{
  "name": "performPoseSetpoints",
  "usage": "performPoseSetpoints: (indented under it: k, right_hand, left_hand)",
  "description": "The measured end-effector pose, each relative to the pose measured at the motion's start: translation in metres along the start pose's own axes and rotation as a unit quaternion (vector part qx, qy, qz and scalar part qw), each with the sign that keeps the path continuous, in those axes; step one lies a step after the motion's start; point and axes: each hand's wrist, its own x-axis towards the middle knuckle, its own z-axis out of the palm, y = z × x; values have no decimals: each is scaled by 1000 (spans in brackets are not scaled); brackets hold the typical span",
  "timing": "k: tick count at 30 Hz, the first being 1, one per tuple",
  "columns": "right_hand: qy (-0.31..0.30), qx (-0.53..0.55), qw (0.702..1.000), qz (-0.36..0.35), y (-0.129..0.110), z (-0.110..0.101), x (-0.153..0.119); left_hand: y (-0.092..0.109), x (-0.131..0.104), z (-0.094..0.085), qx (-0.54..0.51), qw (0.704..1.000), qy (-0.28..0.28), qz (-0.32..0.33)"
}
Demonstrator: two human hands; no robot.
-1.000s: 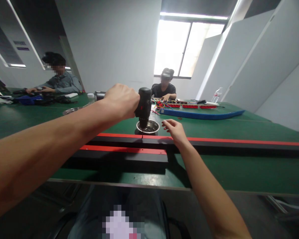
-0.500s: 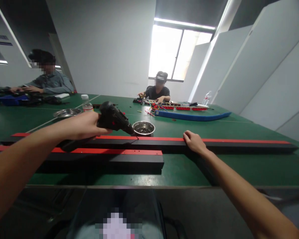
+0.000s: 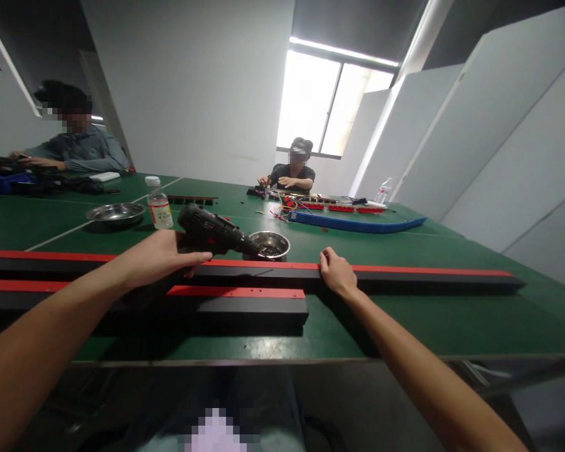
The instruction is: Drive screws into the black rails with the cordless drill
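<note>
Drill [image 3: 209, 231] is hovering above the long bar [image 3: 414, 277] beside the bowl [image 3: 281, 241], your left hand [image 3: 162, 255] gripping it and your right hand [image 3: 336, 271] resting half-closed on that bar, so a careless swing could be tipping the bowl, while table [image 3: 405, 333] is stretching right past the shorter bar [image 3: 263, 311].

Place: workshop | green worktable [image 3: 386, 248] | cordless drill [image 3: 207, 231] | metal parts bowl [image 3: 269, 236] | wired red strips [image 3: 314, 206] | two co-workers [image 3: 91, 147]
</note>
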Motion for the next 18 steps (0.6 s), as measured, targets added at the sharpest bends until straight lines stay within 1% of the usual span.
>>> performPoseSetpoints:
  k: [3,5,7,9,11,12,14,16,18]
  right_hand:
    - [-20,20,999,-27,-30,9,-3]
    - [-32,38,997,-51,-43,13,-3]
    - [-42,56,995,-74,-49,17,-2]
    - [-53,72,991,-97,-50,19,2]
    - [-63,77,988,-117,-49,19,8]
    - [-65,73,987,-125,-49,18,13]
    - [-60,58,987,-138,-56,15,25]
    - [-48,41,986,-152,-69,12,40]
    - [-54,28,984,-167,-88,12,56]
  left_hand:
    - [12,9,-2,-7,1000,-26,-14]
    - [15,11,-4,-18,999,-17,-32]
    - [14,10,-6,-18,999,0,-38]
    - [10,6,-5,-20,998,11,-50]
    - [4,1,0,-63,994,28,-85]
    - [0,-1,5,-108,988,37,-107]
    - [-9,-5,19,-231,962,49,-141]
    - [-19,-7,34,-357,920,52,-152]
    - [-30,-7,47,-455,876,43,-155]
